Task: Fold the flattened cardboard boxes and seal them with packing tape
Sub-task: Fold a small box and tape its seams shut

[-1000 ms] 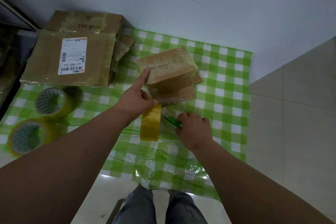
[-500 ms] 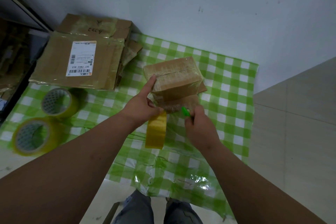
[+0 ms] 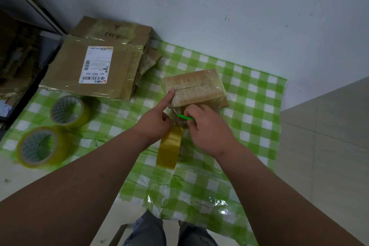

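A small folded cardboard box, its top seam taped, stands on the green checked cloth. My left hand holds the box's near left corner, index finger straight along its edge, thumb against the stretched tape. A yellow tape roll hangs on its strip just below the box. My right hand grips a green cutter at the strip right under the box.
Flattened cardboard boxes, one with a white shipping label, lie stacked at the back left. Two more tape rolls sit on the cloth's left part. A white wall runs behind; tiled floor lies right. My knees show below.
My right hand has risen from the cloth with the green cutter and come up to the tape strip under the box. My left hand and the box have stayed put.
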The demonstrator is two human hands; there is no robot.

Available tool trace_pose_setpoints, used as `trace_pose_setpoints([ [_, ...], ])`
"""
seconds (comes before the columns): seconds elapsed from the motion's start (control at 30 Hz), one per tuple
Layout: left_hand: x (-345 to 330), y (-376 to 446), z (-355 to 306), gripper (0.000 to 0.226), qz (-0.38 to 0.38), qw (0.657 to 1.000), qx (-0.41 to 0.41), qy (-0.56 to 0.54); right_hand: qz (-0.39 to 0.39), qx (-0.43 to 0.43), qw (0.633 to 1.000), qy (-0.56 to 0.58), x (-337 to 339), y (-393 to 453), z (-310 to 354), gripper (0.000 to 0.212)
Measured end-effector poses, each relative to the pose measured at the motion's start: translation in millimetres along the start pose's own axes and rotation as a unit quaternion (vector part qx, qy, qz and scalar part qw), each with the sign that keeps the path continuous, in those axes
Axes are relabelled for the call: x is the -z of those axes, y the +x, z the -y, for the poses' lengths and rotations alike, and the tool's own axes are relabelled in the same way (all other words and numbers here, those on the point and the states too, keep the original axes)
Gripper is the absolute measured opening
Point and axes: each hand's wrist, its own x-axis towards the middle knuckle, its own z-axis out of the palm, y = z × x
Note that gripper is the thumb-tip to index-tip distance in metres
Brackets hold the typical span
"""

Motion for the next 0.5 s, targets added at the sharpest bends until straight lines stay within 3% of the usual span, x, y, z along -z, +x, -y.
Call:
trace_pose_setpoints([
  [0.5, -3, 4, 2, 0.093, -0.018, 0.999, 0.003, 0.031, 0.028, -0.004, 0.997, -0.070, 5, 7, 15, 0.019],
])
